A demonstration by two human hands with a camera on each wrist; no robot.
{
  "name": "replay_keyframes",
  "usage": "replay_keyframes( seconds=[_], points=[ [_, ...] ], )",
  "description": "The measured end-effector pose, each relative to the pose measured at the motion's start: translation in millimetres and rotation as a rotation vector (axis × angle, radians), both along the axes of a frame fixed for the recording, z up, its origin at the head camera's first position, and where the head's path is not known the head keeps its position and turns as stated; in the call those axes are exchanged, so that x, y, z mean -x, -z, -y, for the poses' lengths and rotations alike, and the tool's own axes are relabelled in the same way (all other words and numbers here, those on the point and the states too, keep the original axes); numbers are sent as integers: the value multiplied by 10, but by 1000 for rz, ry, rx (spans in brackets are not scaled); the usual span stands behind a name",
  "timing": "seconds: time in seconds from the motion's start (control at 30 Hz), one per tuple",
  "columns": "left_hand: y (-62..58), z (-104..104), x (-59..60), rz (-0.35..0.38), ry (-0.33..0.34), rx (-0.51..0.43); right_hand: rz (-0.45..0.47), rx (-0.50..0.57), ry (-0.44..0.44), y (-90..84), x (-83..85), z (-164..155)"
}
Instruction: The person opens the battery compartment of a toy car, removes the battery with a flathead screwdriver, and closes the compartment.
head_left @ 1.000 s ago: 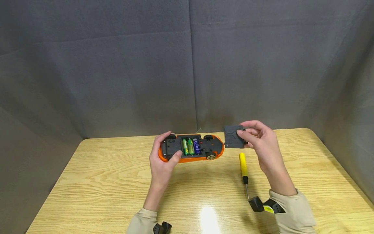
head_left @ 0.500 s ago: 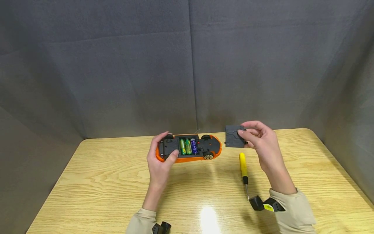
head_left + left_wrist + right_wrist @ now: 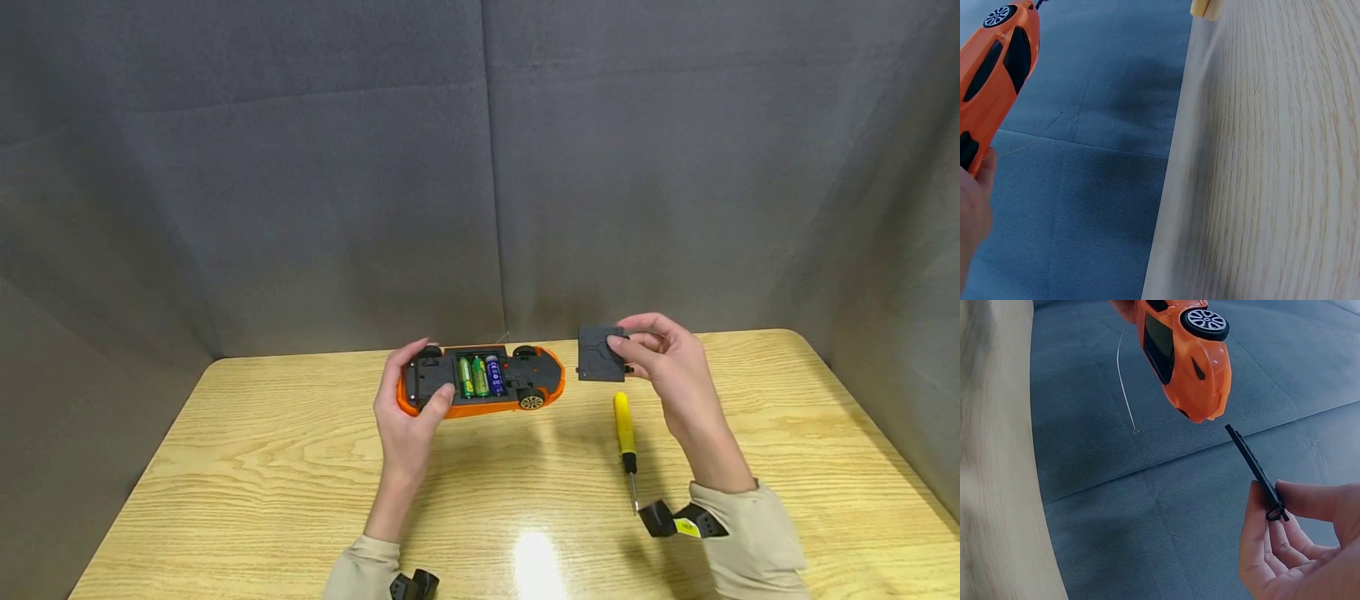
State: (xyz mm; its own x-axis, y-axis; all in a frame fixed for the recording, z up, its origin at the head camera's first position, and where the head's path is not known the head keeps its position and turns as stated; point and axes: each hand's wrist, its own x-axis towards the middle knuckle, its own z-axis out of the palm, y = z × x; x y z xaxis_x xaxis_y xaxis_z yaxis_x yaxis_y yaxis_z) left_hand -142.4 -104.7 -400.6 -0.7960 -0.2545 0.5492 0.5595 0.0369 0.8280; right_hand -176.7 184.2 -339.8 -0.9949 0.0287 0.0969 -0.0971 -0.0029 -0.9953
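An orange toy car (image 3: pixel 542 377) is held underside up above the table by my left hand (image 3: pixel 405 417), thumb across its black base and fingers behind its far side. Its battery compartment is uncovered and holds two green batteries (image 3: pixel 473 377) and a purple one (image 3: pixel 494 377), side by side. My right hand (image 3: pixel 675 367) pinches a flat black battery cover (image 3: pixel 596 360) by one edge between thumb and fingers, just right of the car's end. In the right wrist view the cover (image 3: pixel 1252 464) appears edge-on, apart from the car's orange body (image 3: pixel 1204 381).
A screwdriver (image 3: pixel 625 425) with a yellow handle lies on the wooden table (image 3: pixel 262 467) below the right hand. A thin wire (image 3: pixel 1124 387) extends from the car. Grey fabric walls (image 3: pixel 337 208) stand behind and at both sides.
My left hand has shifted the car slightly left, widening the gap to the cover. The right hand keeps its pinch on the cover and has barely moved.
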Motion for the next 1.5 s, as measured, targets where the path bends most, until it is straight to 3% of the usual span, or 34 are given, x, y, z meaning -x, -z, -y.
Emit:
replay_keyframes(
  seconds=[1.5],
  points=[
    [-1,-13,12,-1,-18,-4,93,-61,-63,275,192,49]
  ],
)
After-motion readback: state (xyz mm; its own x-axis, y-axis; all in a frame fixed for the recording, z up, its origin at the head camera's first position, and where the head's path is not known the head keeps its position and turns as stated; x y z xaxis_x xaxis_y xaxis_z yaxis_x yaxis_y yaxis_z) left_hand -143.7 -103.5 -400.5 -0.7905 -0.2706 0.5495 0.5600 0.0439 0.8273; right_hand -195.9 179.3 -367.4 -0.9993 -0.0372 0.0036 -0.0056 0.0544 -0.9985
